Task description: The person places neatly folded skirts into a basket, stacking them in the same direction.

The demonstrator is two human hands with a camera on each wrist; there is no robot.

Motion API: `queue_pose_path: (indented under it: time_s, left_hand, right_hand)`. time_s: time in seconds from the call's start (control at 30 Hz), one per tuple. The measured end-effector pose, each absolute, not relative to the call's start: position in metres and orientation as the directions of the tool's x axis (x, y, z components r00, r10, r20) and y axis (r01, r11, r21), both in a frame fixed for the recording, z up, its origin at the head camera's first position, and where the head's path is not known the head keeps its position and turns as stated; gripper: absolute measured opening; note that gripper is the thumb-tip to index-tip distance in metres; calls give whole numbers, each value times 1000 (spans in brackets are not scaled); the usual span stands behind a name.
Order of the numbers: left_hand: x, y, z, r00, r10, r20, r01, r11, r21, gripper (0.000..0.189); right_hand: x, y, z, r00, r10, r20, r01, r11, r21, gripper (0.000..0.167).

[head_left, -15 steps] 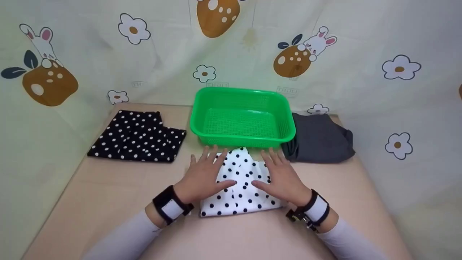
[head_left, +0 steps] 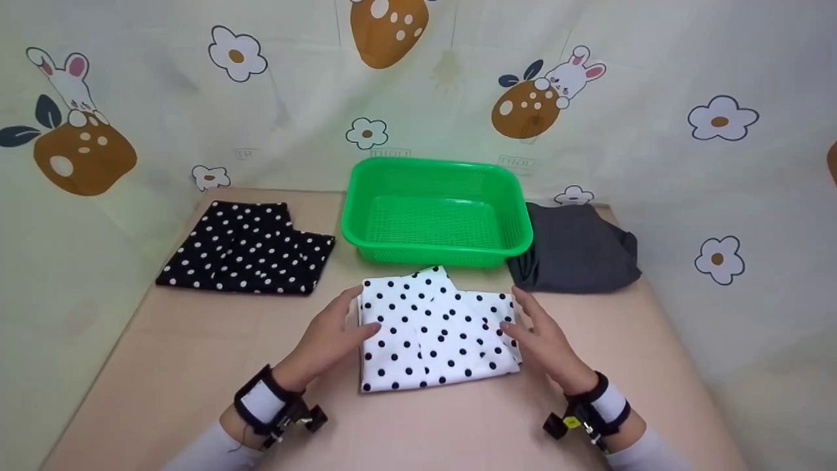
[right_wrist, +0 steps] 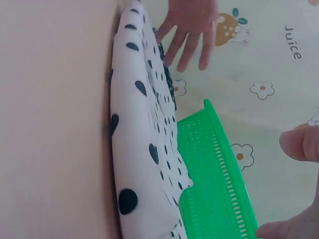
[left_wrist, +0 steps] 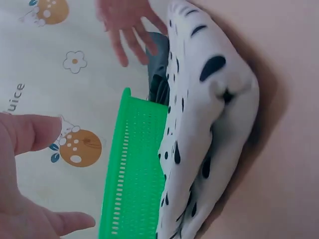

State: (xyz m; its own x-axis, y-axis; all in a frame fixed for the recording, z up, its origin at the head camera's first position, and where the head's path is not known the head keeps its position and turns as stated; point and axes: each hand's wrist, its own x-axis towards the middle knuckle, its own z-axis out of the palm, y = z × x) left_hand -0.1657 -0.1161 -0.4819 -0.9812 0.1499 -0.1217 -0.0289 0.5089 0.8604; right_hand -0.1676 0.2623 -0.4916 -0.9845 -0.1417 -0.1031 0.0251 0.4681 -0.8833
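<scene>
A folded white garment with black dots (head_left: 435,340) lies flat on the table in front of the green basket. My left hand (head_left: 330,340) is at its left edge, the thumb reaching over the top side. At the opposite edge is my right hand (head_left: 549,337), its thumb likewise over the dotted cloth. Fingers on both hands are spread and fairly straight, with no cloth gripped. Side on, the left wrist view shows the folded layers (left_wrist: 219,124) as a thick, puffy edge. A smoother rounded fold (right_wrist: 132,149) faces the right wrist view.
Behind the white garment stands a green plastic basket (head_left: 435,254) with perforated walls and nothing in it. A folded black garment with white dots (head_left: 252,252) lies to the left. To the basket's right is a folded dark grey garment (head_left: 582,255). A printed curtain (head_left: 294,98) hangs behind the table.
Both hands have moved apart and back toward me, from lying over the white garment to its left and right edges. The garment has stayed in place.
</scene>
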Motion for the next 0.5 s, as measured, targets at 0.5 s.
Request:
queue_pose_path:
  time_s: [0.5]
  left_hand:
    - [-166,-133,-494,-921,100,-376,-386,-99,917,71]
  right_hand:
    - [-171,274,-495,-959,-40,-281,283,-53,-958,66]
